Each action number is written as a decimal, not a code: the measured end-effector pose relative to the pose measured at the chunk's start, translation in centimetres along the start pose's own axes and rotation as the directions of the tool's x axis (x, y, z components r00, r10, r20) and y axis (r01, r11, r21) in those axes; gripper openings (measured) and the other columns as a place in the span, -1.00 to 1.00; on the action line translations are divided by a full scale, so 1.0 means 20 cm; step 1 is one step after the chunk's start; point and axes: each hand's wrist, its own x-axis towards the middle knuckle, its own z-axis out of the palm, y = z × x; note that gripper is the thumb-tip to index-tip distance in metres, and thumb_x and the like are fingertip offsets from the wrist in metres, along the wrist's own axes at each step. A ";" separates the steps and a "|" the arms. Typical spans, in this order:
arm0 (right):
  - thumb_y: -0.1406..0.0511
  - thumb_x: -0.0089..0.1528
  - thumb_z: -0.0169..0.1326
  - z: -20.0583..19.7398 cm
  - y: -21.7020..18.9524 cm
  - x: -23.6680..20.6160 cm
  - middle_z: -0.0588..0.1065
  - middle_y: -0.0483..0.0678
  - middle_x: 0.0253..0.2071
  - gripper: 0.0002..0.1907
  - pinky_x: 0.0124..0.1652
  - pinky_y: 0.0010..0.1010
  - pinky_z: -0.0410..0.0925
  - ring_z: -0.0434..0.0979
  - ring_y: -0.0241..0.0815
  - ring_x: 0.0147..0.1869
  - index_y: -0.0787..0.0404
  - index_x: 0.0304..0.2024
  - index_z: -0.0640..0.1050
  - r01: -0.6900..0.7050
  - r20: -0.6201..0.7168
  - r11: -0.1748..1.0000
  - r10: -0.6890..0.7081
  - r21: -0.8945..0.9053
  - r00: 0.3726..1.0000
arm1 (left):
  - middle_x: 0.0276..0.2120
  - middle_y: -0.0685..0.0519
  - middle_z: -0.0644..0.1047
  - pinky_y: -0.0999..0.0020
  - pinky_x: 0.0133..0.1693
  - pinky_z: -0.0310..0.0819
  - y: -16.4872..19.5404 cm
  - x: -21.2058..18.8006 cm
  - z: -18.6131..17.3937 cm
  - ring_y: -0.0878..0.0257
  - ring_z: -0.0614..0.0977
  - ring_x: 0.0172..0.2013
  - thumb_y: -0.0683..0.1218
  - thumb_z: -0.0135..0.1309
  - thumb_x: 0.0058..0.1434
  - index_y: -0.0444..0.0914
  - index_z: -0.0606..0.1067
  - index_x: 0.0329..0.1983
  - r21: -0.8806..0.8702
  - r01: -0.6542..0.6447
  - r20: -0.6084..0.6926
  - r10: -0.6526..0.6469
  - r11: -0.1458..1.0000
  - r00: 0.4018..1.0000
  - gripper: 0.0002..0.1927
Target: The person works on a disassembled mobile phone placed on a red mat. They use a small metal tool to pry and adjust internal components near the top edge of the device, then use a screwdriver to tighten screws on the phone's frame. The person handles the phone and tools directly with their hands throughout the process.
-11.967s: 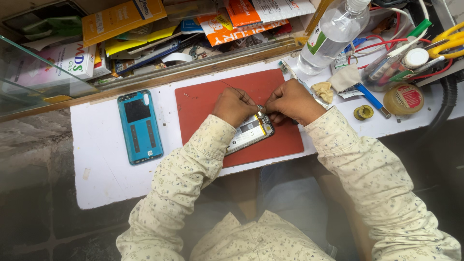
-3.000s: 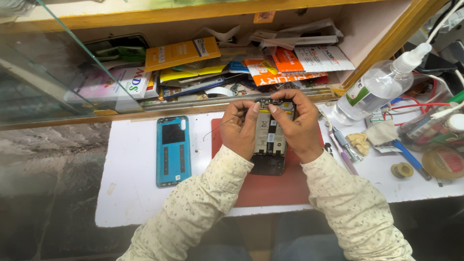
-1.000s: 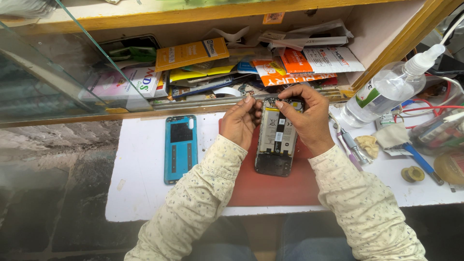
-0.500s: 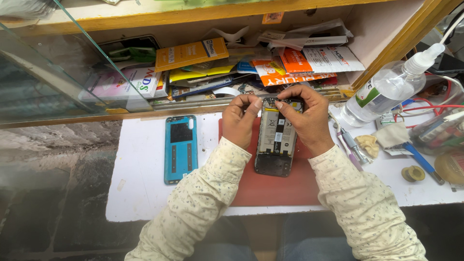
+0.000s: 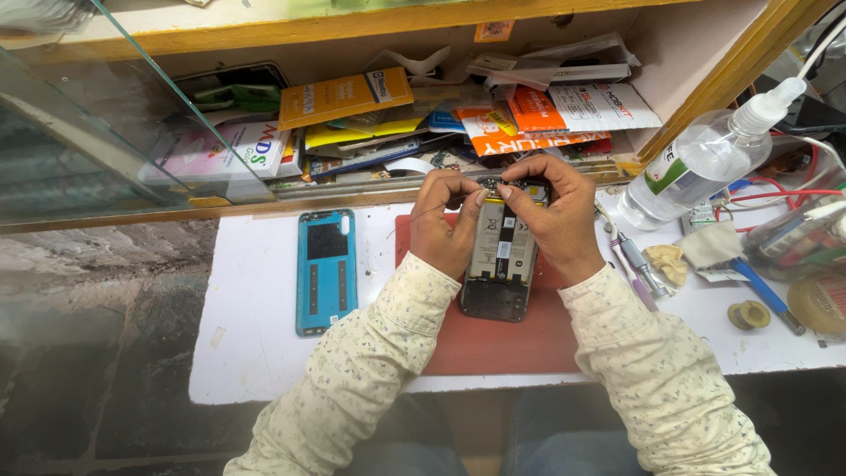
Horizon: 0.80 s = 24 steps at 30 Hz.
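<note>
An opened phone [image 5: 499, 264] with its battery showing lies upright on a red mat [image 5: 502, 339] on a white worktop. My left hand [image 5: 445, 225] grips the phone's upper left edge, with fingertips curled over the top. My right hand [image 5: 551, 216] holds the upper right side, and its fingertips pinch at a small part near the top of the phone. A blue back cover [image 5: 325, 269] lies inside up on the worktop, apart to the left of my left hand.
A clear spray bottle [image 5: 705, 159] lies tilted at the right. Tweezers and a metal tool [image 5: 636, 264], a cloth [image 5: 709, 245] and tape rolls [image 5: 749, 313] sit right of the mat. Behind, a shelf holds packets and papers [image 5: 493, 119]. A glass pane [image 5: 79, 132] stands left.
Over twelve seconds the phone was turned upright and moved to the mat's far edge. In the last second my fingertips shifted slightly at the top of the phone.
</note>
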 end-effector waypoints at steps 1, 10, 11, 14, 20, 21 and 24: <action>0.47 0.20 0.24 0.00 0.00 0.00 0.58 -0.09 -0.19 -0.87 -0.08 -0.54 0.44 0.55 -0.35 -0.13 0.30 -0.19 0.59 0.004 0.001 1.000 -0.004 -0.007 1.000 | -0.15 0.02 0.49 0.39 -0.06 0.56 0.00 0.00 0.00 0.25 0.59 -0.15 -0.18 0.14 0.37 -0.35 0.49 -0.18 -0.005 0.008 0.002 -0.008 1.000 1.000 -0.89; 0.46 0.21 0.24 0.00 -0.01 0.00 0.58 -0.06 -0.17 -0.88 -0.02 -0.52 0.44 0.56 -0.33 -0.08 0.30 -0.21 0.59 0.040 0.023 0.999 -0.039 -0.020 0.999 | -0.12 0.02 0.48 0.40 -0.08 0.59 0.01 -0.01 0.00 0.28 0.60 -0.16 -0.17 0.11 0.40 -0.35 0.47 -0.14 -0.012 0.022 0.000 -0.022 1.000 1.000 -0.88; 0.46 0.21 0.25 0.00 -0.01 0.00 0.58 -0.06 -0.17 -0.88 -0.03 -0.52 0.44 0.56 -0.33 -0.09 0.29 -0.21 0.59 0.036 0.023 0.999 -0.036 -0.016 0.999 | -0.13 0.02 0.49 0.40 -0.08 0.59 0.01 -0.01 0.01 0.28 0.60 -0.16 -0.17 0.12 0.39 -0.35 0.47 -0.14 -0.016 0.032 -0.001 -0.032 0.999 0.999 -0.87; 0.45 0.21 0.27 0.00 0.00 0.00 0.58 -0.07 -0.17 -0.88 -0.03 -0.51 0.44 0.56 -0.33 -0.09 0.28 -0.22 0.58 0.029 0.021 1.000 -0.029 -0.010 0.999 | -0.13 0.02 0.49 0.40 -0.10 0.59 0.01 -0.01 0.01 0.29 0.60 -0.18 -0.16 0.12 0.39 -0.35 0.47 -0.15 -0.017 0.053 -0.003 -0.053 0.998 0.999 -0.87; 0.45 0.20 0.29 0.00 0.00 0.00 0.57 -0.07 -0.14 -0.85 0.02 -0.50 0.43 0.55 -0.32 -0.04 0.28 -0.21 0.59 0.065 0.021 0.998 -0.065 -0.019 0.998 | -0.11 0.01 0.51 0.41 -0.12 0.61 0.00 -0.01 0.01 0.30 0.62 -0.18 -0.16 0.11 0.40 -0.34 0.46 -0.14 -0.026 0.056 -0.001 -0.056 0.998 0.998 -0.87; 0.45 0.20 0.30 0.00 0.00 0.00 0.57 -0.07 -0.14 -0.85 0.02 -0.50 0.43 0.55 -0.32 -0.05 0.27 -0.21 0.59 0.065 0.020 0.998 -0.064 -0.020 0.998 | -0.11 0.01 0.52 0.41 -0.12 0.61 0.00 -0.01 0.01 0.30 0.62 -0.18 -0.16 0.11 0.40 -0.34 0.46 -0.13 -0.034 0.058 0.003 -0.058 0.998 0.998 -0.87; 0.45 0.19 0.29 0.00 0.00 0.00 0.57 -0.07 -0.15 -0.85 0.02 -0.49 0.43 0.55 -0.32 -0.05 0.27 -0.21 0.59 0.052 0.021 0.999 -0.052 -0.005 0.998 | -0.13 0.01 0.57 0.42 -0.13 0.62 -0.01 -0.02 0.01 0.31 0.64 -0.20 -0.16 0.12 0.40 -0.32 0.46 -0.12 -0.043 0.055 0.003 -0.055 0.998 0.998 -0.87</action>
